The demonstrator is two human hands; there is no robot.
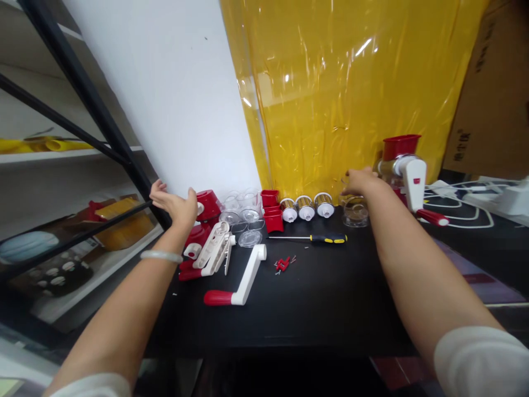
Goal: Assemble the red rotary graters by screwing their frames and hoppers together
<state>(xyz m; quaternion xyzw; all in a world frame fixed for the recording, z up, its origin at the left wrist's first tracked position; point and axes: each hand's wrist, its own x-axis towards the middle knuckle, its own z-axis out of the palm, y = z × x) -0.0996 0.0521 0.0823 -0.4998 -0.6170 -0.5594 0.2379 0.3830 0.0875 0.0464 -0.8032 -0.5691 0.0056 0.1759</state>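
Observation:
My left hand is raised at the left with thumb and fingers spread, holding nothing. It is beside the red plastic housings and above white crank arms with red grips. My right hand reaches to the back right, just over a clear plastic cup on the table. Its fingers look apart; their tips are partly hard to make out, and I cannot tell whether they touch the cup. A white crank handle with a red grip lies in front, near small red pieces and screws.
A yellow-black screwdriver lies mid-table. Behind it are metal grater drums, red hoppers and clear cups. An assembled rotary grater and white cables are at right. A black shelf frame borders the left.

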